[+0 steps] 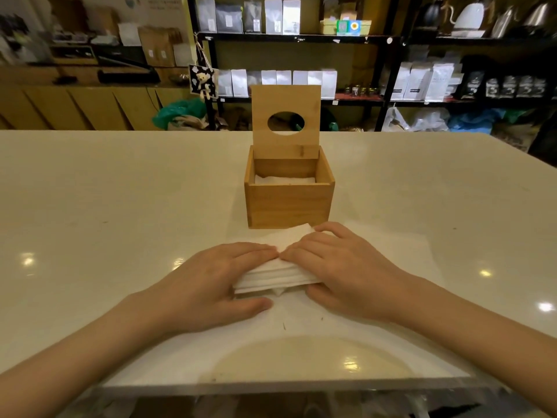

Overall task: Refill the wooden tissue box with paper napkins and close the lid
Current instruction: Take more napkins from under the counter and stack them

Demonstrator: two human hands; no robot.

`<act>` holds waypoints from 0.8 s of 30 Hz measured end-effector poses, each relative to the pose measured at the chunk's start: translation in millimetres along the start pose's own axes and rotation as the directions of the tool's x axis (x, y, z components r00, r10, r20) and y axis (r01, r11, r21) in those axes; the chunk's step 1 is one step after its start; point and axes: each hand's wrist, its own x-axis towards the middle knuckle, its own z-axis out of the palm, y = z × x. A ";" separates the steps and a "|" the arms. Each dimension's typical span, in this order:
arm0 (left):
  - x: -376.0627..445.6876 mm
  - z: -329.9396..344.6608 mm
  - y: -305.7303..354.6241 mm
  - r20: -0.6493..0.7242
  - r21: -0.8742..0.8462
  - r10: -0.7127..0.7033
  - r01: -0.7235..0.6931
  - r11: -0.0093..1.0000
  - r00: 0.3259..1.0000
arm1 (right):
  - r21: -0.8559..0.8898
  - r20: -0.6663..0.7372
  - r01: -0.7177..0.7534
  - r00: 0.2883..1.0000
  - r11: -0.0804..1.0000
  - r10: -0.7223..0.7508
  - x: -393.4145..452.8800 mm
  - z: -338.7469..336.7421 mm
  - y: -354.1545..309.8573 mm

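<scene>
A wooden tissue box (288,203) stands on the table's middle, its hinged lid (285,116) upright with an oval hole in it. A few white napkins (284,180) lie low inside the box. In front of the box a stack of white paper napkins (278,274) rests on the table. My left hand (211,282) grips the stack's left side, fingers on top and thumb at the near edge. My right hand (340,273) holds its right side the same way. The fingertips of both hands meet on top of the stack.
The white table (120,206) stretches wide to both sides, its near edge just below my forearms. A thin white sheet (376,260) lies under the stack. Black shelves (388,70) with bags and kettles stand behind the table.
</scene>
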 end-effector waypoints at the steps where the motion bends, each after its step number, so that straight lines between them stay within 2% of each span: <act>1: 0.3 0.2 -0.2 -0.008 -0.003 -0.001 0.001 1.000 1.000 | 0.015 -0.007 -0.006 1.000 1.000 0.006 0.8 0.1 0.0; 7: 4.9 -0.2 2.4 -0.047 -0.038 -0.019 0.017 0.999 0.999 | 0.175 0.006 -0.077 0.997 0.981 0.077 6.1 -4.8 4.8; 15: 14.1 -14.2 -5.8 -0.049 -0.272 0.009 -0.022 0.962 0.999 | 0.449 0.141 -0.216 0.975 0.867 0.171 20.1 -18.7 18.0; 18: 14.7 -15.8 -9.5 -0.038 -0.267 0.034 -0.043 0.963 0.999 | 0.472 0.167 -0.252 0.966 0.845 0.195 21.4 -19.7 21.1; 24: 18.3 -18.0 -8.2 -0.061 -0.315 0.005 -0.024 0.949 0.998 | 0.417 0.171 -0.257 0.964 0.872 0.202 18.8 -23.6 9.9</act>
